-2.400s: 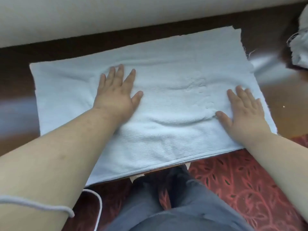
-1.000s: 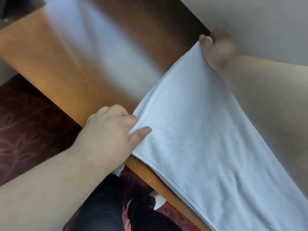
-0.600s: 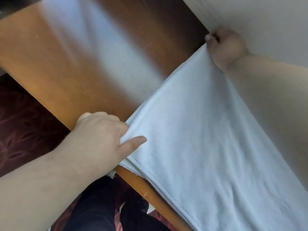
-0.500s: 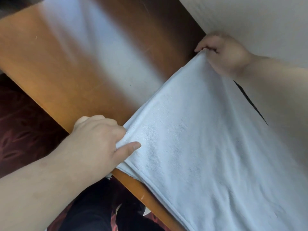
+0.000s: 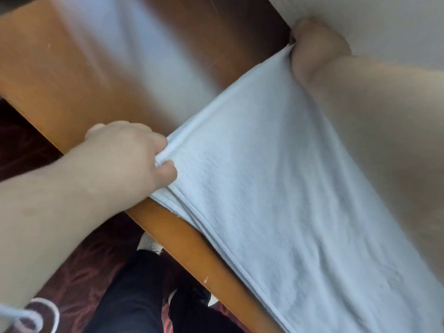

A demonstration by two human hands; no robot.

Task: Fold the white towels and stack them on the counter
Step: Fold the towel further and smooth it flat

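cord: 1 white cord (image 5: pixel 36 316), lower left corner, looped near the left forearm
carpet: dark red patterned carpet (image 5: pixel 79 280), lower left, under the counter edge
left hand: 1, left of centre (image 5: pixel 129 155); fingers curled, thumb and fingers pinching the near corner of the towel at the counter's front edge
counter: 1 glossy wooden counter (image 5: pixel 72 68), running diagonally from upper left to bottom centre
legs: dark trousers (image 5: pixel 134 296), bottom centre
towel: 1 white towel (image 5: pixel 276 200), centre to lower right, lying on the counter, stretched between both hands
right hand: 1, upper right (image 5: pixel 314 46); fist closed, gripping the far corner of the towel by the wall
wall: pale wall (image 5: pixel 384 25), upper right
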